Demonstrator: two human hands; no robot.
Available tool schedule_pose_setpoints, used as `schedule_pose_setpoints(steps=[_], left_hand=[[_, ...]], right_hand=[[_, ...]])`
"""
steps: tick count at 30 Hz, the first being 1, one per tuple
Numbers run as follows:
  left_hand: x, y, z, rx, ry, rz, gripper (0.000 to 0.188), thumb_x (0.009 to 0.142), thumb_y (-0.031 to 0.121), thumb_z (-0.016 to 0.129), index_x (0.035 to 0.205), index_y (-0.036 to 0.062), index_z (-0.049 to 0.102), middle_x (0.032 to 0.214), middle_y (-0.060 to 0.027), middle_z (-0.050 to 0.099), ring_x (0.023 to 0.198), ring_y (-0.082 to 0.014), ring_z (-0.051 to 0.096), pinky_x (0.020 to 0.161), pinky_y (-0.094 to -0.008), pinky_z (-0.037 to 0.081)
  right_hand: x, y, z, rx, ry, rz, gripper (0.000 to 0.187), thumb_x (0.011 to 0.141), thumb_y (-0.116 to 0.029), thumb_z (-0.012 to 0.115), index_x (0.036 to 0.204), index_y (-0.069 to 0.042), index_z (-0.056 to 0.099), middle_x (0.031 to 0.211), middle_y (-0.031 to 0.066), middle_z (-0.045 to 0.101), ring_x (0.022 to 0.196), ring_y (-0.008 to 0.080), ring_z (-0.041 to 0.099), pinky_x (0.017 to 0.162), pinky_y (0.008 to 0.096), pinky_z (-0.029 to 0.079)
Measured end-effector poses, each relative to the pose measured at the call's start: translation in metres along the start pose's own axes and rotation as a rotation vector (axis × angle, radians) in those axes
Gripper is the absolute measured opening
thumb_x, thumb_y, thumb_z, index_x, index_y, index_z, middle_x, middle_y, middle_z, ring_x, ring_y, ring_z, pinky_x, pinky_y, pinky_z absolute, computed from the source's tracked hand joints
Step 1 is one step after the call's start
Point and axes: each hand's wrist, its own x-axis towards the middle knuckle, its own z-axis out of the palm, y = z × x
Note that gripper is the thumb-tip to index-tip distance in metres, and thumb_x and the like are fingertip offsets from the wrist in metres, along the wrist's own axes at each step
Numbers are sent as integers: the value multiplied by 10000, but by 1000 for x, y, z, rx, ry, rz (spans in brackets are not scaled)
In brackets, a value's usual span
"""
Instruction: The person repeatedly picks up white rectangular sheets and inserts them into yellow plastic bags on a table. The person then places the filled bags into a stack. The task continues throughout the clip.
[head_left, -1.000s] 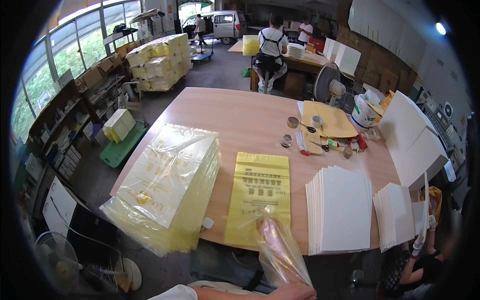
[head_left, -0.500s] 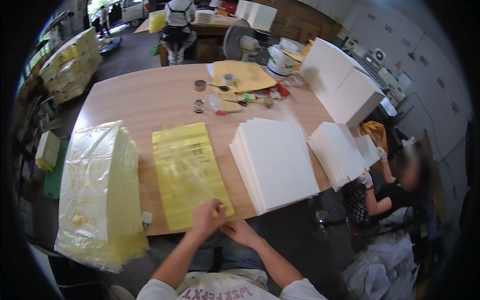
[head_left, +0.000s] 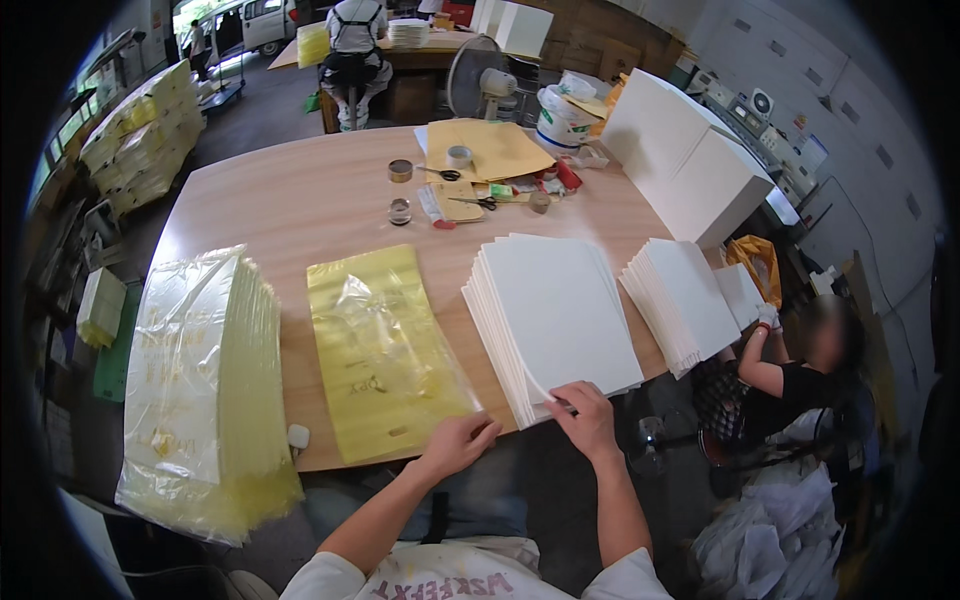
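Note:
On the near side of the table lies a yellow plastic bag (head_left: 375,330) with shiny clear film on its front. My left hand (head_left: 462,443) is at its lower right corner, fingers curled together on the film's edge. To the right is a stack of white sheets (head_left: 565,310), fanned slightly along its left side. My right hand (head_left: 587,418) pinches the stack's near edge with thumb and fingers; how many sheets are between them I cannot tell. At the left, a thick pile of clear and yellow bags (head_left: 185,370) hangs over the table's edge.
A smaller white stack (head_left: 680,300) lies at the right, beside a seated co-worker (head_left: 785,370) in white gloves. Scissors (head_left: 475,203), tape rolls (head_left: 460,157) and brown envelopes (head_left: 490,145) lie farther back. A tall white block (head_left: 690,160) stands at the back right.
My hands were together over the yellow bag's near edge and have parted. The right hand moved right onto the white stack; the left moved slightly right. The film on the bag has shifted.

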Motion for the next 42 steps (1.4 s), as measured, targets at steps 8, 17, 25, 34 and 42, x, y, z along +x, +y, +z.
schedule_pose_setpoints(steps=[8, 17, 25, 34, 42], left_hand=[[53, -10, -9, -748, -18, -438, 541, 1018, 389, 489, 1363, -27, 512, 1265, -117, 619, 1114, -216, 597, 988, -333, 449], [-66, -20, -74, -233, 26, -148, 463, 984, 300, 549, 1285, -52, 550, 1095, -198, 686, 989, -301, 668, 864, -390, 513], [-77, 14, -106, 228, 165, -295, 707, 898, 580, 615, 1152, -80, 615, 985, -265, 689, 858, -355, 697, 755, -417, 536], [-67, 9, -119, -89, 74, -108, 497, 997, 428, 536, 1183, -19, 651, 1046, -74, 688, 926, -161, 605, 837, -308, 493], [-73, 58, -219, -1114, 270, 128, 452, 1039, 385, 442, 1080, -8, 662, 875, -28, 601, 734, -112, 526, 623, -229, 402]], right_hand=[[-42, -63, -30, 249, -7, 8, 192, 836, -237, 739, 883, -52, 721, 922, 122, 716, 831, 290, 670, 788, 398, 512], [-97, -36, 43, 1232, -153, 1057, 442, 943, -189, 582, 1335, 4, 515, 1195, 173, 647, 1095, 321, 638, 953, 422, 508], [-59, -172, 103, 639, -164, 210, 920, 779, -186, 758, 1490, 43, 221, 1522, 231, 265, 1345, 377, 388, 1106, 462, 358], [-57, -86, 92, 1602, -513, 964, 707, 735, -196, 814, 1320, 33, 490, 1167, 141, 629, 1043, 256, 634, 914, 389, 526], [-30, -70, 58, 1231, -1262, 412, 733, 629, -75, 806, 1308, 29, 552, 1235, 144, 630, 1089, 250, 632, 971, 376, 487]])
